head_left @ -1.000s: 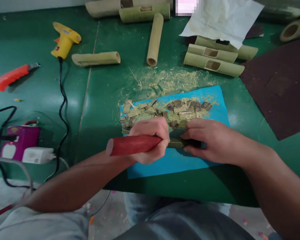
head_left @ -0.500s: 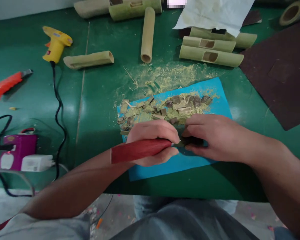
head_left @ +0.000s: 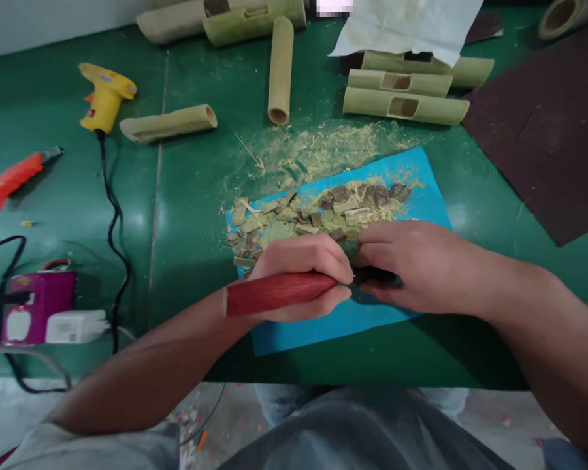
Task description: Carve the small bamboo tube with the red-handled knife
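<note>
My left hand is closed around a carving tool with a red wooden handle. The handle's wide end points left toward my forearm, and its blade is almost wholly hidden at the fingertips. Opposite it, nearly touching those fingertips, my right hand pinches a small dark piece, mostly covered by the fingers. Both hands are over a blue sheet. Just beyond them lie cut chips of brown and pale green, mixed with fine shavings.
Bamboo tubes, some with cut windows, lie at the back of the green table. A yellow glue gun, an orange-red cutter and a purple power box with cords are leftward. A dark brown sheet lies right.
The whole view has shifted slightly. The red handle has tilted and slid a little to the right as my left fingertips come closer to my right hand, which keeps its pinch.
</note>
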A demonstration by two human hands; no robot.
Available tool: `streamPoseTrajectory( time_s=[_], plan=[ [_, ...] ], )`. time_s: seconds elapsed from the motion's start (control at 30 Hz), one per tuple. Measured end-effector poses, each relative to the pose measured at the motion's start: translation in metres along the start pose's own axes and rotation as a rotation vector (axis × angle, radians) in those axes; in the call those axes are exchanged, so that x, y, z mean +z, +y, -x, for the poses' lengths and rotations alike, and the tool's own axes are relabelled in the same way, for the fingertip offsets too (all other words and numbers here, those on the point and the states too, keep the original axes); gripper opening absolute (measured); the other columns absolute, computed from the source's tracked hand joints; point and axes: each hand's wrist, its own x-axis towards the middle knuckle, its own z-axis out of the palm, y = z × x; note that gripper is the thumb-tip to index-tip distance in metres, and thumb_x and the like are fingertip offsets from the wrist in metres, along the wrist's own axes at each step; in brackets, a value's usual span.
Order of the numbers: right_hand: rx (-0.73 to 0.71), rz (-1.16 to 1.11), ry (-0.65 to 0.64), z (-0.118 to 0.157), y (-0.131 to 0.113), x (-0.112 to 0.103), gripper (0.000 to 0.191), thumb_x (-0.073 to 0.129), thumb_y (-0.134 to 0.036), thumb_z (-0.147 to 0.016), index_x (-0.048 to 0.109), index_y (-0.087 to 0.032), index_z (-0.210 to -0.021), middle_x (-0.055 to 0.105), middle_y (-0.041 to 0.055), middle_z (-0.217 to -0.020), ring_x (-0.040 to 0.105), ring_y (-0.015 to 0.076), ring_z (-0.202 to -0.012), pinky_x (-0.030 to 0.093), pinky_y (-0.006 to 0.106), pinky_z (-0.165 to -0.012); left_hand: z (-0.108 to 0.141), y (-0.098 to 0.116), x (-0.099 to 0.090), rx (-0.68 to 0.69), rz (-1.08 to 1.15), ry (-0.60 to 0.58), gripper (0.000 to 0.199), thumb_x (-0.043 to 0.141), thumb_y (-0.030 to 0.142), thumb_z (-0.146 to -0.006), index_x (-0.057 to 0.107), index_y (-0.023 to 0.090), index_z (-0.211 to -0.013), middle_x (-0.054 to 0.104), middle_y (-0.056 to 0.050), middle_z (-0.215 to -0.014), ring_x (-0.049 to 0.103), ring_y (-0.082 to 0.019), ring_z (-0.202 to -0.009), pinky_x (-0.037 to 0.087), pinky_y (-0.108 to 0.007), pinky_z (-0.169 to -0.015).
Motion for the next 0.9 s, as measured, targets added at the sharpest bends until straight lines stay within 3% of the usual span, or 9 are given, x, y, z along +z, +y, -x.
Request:
streamPoseTrajectory(
  time_s=[0.13,0.53,0.9],
  plan=[
    [0.003,-0.020,0.001,0.000,0.000,0.000,0.005,0.068,-0.018,-0.087,0.073,-0.020,-0.088,0.068,0.0069,-0.090,0.060,0.0214,-0.081,0.035,0.032,-0.066,0.001,0.002,0.007,0.044,-0.058,0.091,0.016,0.069,0.006,-0.085,0.066,0.021,-0.085,0.075,-0.002,-0.078,0.073,-0.014,-0.070,0.060,-0.025,-0.065],
    [-0.018,-0.079,0.039,0.002,0.003,0.005,0.004,0.068,-0.020,-0.090,0.070,-0.020,-0.086,0.065,0.0067,-0.089,0.060,0.0223,-0.083,0.040,0.033,-0.069,0.008,0.004,0.005,0.032,-0.123,0.240,0.016,0.067,0.008,-0.082,0.058,0.021,-0.080,0.067,-0.001,-0.074,0.064,-0.012,-0.060,0.053,-0.026,-0.054],
    [-0.049,-0.085,0.050,0.002,0.005,0.006,0.004,0.068,-0.019,-0.090,0.071,-0.018,-0.088,0.066,0.0075,-0.091,0.060,0.0227,-0.083,0.039,0.033,-0.070,0.010,0.002,0.009,-0.030,-0.097,0.332,0.026,0.075,0.026,-0.092,0.057,0.023,-0.073,0.066,0.000,-0.069,0.061,-0.012,-0.056,0.049,-0.028,-0.050]
  ],
)
